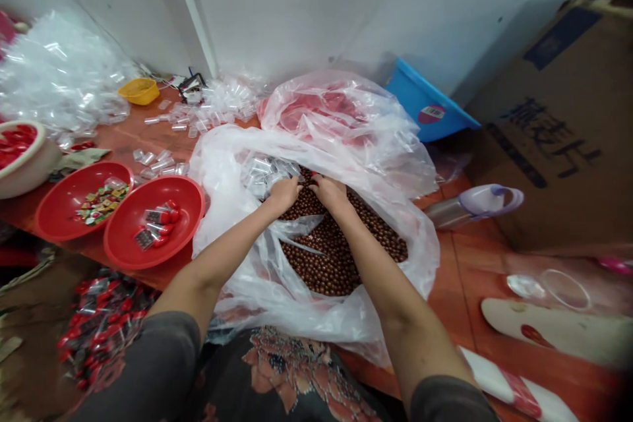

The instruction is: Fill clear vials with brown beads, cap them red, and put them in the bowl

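Note:
Both my hands are in a large clear plastic bag (222, 145) filled with small shiny brown balls (324, 270). My left hand (285, 194) has its fingers drawn together beside a pile of small clear plastic containers (264, 173) that rests on the balls; what it grips is hidden. Close by on its right, my right hand (329, 192) is closed, with a bit of red showing at its fingertips, probably a small red cap. The fingertips of both hands point toward each other just above the balls.
Left stand a red bowl (116, 247) with filled red-capped containers, another red bowl (54, 214) with small wrapped pieces, and a white tub (30, 168) of red caps. Behind are a pink-filled bag (341, 105) and blue basin (425, 99). Right are a bottle (452, 211) and carton (554, 132).

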`<act>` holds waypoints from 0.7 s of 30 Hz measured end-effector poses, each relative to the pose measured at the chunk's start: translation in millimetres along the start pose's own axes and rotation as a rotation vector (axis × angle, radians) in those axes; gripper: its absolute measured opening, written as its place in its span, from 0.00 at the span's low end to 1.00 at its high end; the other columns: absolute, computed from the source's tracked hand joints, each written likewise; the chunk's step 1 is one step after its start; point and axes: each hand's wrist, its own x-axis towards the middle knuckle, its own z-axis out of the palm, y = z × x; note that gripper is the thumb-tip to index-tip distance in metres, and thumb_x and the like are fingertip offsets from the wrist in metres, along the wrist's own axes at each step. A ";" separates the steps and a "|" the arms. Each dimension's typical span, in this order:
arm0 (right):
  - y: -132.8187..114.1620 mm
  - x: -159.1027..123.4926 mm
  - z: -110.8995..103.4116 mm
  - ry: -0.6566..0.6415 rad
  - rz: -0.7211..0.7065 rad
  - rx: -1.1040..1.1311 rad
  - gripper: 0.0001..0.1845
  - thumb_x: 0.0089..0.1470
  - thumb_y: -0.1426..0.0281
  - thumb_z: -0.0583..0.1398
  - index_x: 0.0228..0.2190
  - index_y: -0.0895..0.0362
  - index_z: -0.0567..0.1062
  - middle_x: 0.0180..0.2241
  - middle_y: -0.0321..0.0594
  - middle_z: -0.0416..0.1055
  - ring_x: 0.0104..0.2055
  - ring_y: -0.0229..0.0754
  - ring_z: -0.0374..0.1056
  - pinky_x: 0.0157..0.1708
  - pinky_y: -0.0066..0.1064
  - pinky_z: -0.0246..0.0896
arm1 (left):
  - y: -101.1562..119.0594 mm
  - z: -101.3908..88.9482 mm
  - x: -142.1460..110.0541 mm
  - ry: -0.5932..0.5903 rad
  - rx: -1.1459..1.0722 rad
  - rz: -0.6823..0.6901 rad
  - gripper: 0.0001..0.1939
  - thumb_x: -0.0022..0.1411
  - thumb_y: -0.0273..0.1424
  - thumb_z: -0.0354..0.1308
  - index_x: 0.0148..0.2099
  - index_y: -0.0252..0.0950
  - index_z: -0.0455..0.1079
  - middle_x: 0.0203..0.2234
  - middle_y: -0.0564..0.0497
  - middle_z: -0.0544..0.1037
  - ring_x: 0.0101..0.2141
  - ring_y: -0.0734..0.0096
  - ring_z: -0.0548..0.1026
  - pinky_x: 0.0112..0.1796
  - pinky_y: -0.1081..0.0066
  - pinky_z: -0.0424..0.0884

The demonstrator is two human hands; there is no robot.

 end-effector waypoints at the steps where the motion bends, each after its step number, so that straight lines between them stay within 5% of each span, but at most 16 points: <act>1: 0.6 -1.7 0.1 -0.012 0.001 0.021 0.13 0.58 0.69 0.60 0.44 0.55 0.79 0.44 0.48 0.79 0.49 0.52 0.72 0.53 0.41 0.63 | -2.0 3.1 3.9 0.005 0.004 -0.014 0.18 0.70 0.32 0.48 0.56 0.30 0.70 0.44 0.32 0.78 0.47 0.48 0.76 0.46 0.58 0.68; 7: 15.6 -31.2 -7.7 -0.003 0.038 0.253 0.20 0.55 0.71 0.61 0.51 0.55 0.75 0.45 0.43 0.79 0.46 0.46 0.74 0.51 0.38 0.66 | -17.5 7.6 6.1 0.017 0.003 -0.076 0.17 0.71 0.36 0.47 0.51 0.34 0.72 0.46 0.37 0.78 0.49 0.52 0.75 0.48 0.62 0.66; 12: 17.3 -81.8 -20.4 0.011 0.252 1.139 0.23 0.49 0.60 0.65 0.46 0.55 0.75 0.31 0.32 0.74 0.31 0.37 0.71 0.38 0.35 0.71 | -21.6 13.0 6.6 0.108 -0.060 -0.206 0.17 0.67 0.36 0.53 0.53 0.31 0.68 0.45 0.36 0.78 0.47 0.52 0.75 0.45 0.63 0.66; 16: 16.8 -130.8 -32.8 0.003 0.397 1.449 0.24 0.41 0.58 0.71 0.40 0.53 0.76 0.29 0.29 0.70 0.28 0.34 0.69 0.34 0.31 0.72 | -21.7 9.6 -3.2 0.181 -0.265 -0.232 0.23 0.57 0.34 0.64 0.54 0.36 0.68 0.39 0.46 0.79 0.41 0.60 0.76 0.40 0.68 0.66; 18: 21.3 -152.7 -35.3 0.095 0.460 1.455 0.25 0.39 0.58 0.72 0.40 0.52 0.76 0.31 0.30 0.72 0.29 0.34 0.69 0.32 0.30 0.71 | -20.6 8.3 -17.5 0.104 -0.426 -0.142 0.22 0.53 0.35 0.67 0.50 0.36 0.71 0.32 0.50 0.79 0.34 0.65 0.75 0.36 0.71 0.65; 21: 33.0 -177.8 -33.0 0.220 0.512 1.420 0.22 0.38 0.58 0.73 0.34 0.53 0.75 0.30 0.31 0.72 0.29 0.36 0.70 0.29 0.29 0.68 | -12.3 14.3 -43.8 -0.190 -0.665 0.004 0.18 0.50 0.37 0.68 0.43 0.36 0.77 0.24 0.54 0.76 0.24 0.71 0.70 0.28 0.72 0.63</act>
